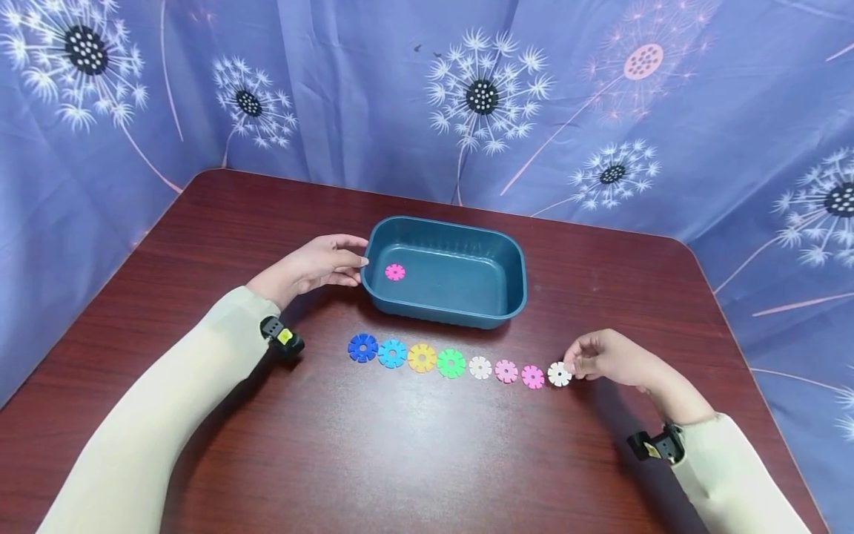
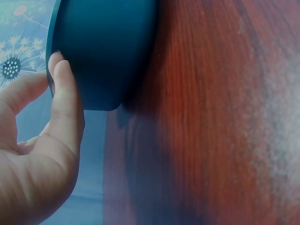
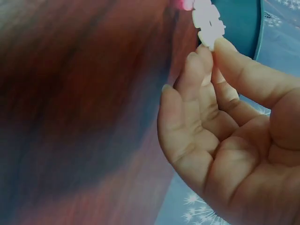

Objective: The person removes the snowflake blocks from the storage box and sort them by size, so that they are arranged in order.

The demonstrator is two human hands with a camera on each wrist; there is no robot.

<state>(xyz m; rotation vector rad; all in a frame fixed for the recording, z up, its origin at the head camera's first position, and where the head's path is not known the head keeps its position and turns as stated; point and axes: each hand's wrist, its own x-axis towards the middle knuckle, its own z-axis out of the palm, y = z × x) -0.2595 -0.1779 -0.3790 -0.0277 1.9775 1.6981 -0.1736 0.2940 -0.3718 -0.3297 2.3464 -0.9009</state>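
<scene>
My left hand [image 1: 323, 263] holds the left end of a dark teal plastic basin [image 1: 440, 317], thumb and fingers at its rim. A single pink notched disc [image 1: 395, 272] lies inside the basin. My right hand [image 1: 610, 357] pinches a white notched disc [image 1: 559, 374] between thumb and fingertips, at the right end of a row of discs. Leftward from it run a magenta disc [image 1: 532, 377], a pink disc [image 1: 506, 371], a pale disc [image 1: 480, 367], a green disc [image 1: 451, 363], a yellow disc [image 1: 422, 357], a light blue disc [image 1: 392, 354] and a dark blue disc [image 1: 363, 348].
The basin stands behind the row on a dark red wooden table [image 1: 414, 460]. A blue dandelion-print cloth [image 1: 373, 96] hangs along the back and sides of the table. Each wrist wears a small black camera on a strap.
</scene>
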